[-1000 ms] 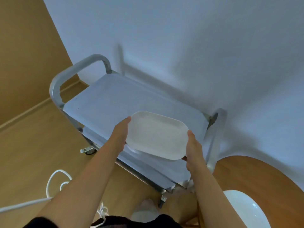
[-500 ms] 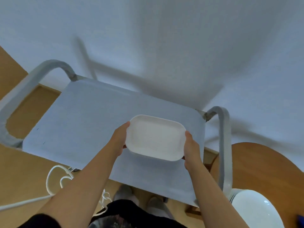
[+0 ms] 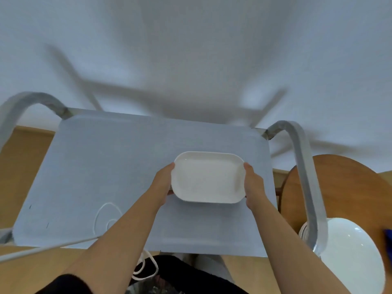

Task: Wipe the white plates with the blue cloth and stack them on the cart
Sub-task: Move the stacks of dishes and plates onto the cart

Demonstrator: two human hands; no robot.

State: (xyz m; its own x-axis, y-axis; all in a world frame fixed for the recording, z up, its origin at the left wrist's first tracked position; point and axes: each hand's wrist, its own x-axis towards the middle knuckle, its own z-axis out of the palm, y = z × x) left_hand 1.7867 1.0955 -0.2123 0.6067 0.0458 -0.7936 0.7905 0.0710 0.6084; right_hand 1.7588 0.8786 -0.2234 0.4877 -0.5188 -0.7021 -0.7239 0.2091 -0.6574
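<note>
Over the cart's [image 3: 89,177] grey top shelf, right of centre, sits a white rectangular plate [image 3: 207,178] w/ rounded corners and a shallow raised rim, held between both hands. Left hand [image 3: 163,185] clasps the plate's left short edge, thumb along the rim, other fingers tucked under and hidden. Right hand [image 3: 253,186] clasps the right short edge the same way, thumb up by the far corner, rest of fingers out of sight below. Can't tell whether the plate's base is touching the shelf or just above it; its near edge throws a thin shadow on the grey surface. Plate is level, long side running left-right, inside looks bare and clean. Both forearms reach in from the bottom of the view; a dark sleeve [image 3: 63,286] shows at lower left. Cart has a curved grey tube handle at each end: left handle [image 3: 23,102] and right handle [image 3: 305,177]. Shelf surface carries a couple of small dark marks near its left front corner. A white cord [image 3: 48,249] runs in from the left, loops over the shelf front and hangs below by the person's legs. To the right of the cart stands a round wooden table [image 3: 343,183] w/ a round white plate [image 3: 352,257] on it, partly behind the right handle. A bit of blue cloth [image 3: 388,240] peeks in at the far right edge, on the table, beside the round plate. White wall behind, wood floor on both sides.
</note>
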